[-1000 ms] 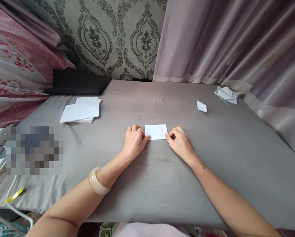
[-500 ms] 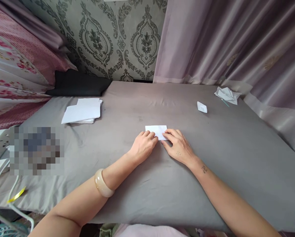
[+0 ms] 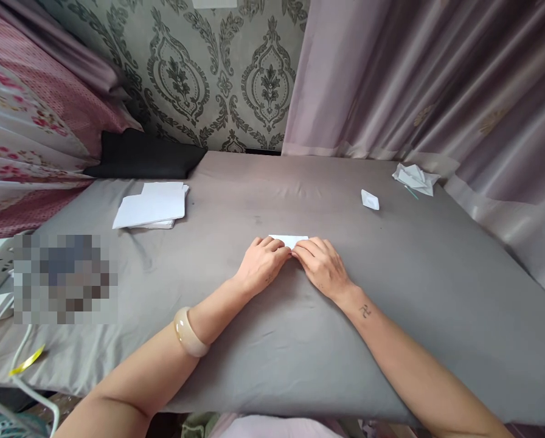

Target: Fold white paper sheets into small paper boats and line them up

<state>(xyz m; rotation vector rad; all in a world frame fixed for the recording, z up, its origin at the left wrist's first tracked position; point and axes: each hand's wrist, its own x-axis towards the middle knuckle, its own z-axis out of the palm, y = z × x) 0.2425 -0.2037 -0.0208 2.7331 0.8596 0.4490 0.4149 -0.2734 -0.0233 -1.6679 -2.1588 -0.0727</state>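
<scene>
A small piece of folded white paper lies on the grey cloth in front of me, its near edge covered by my fingers. My left hand grips the paper's near left part, fingers curled over it. From the other side my right hand closes on the near right part, its fingertips almost meeting the left ones. Only a narrow strip along the far edge shows between and beyond the hands.
Grey cloth covers the table. White paper sheets are stacked at the left, near a black cloth. At the right sit a small folded paper and a pile of folded papers. White cables run at the left edge.
The right fingers have moved in and down to the paper's near edge, beside the left ones. Less of the paper's white surface shows now.
</scene>
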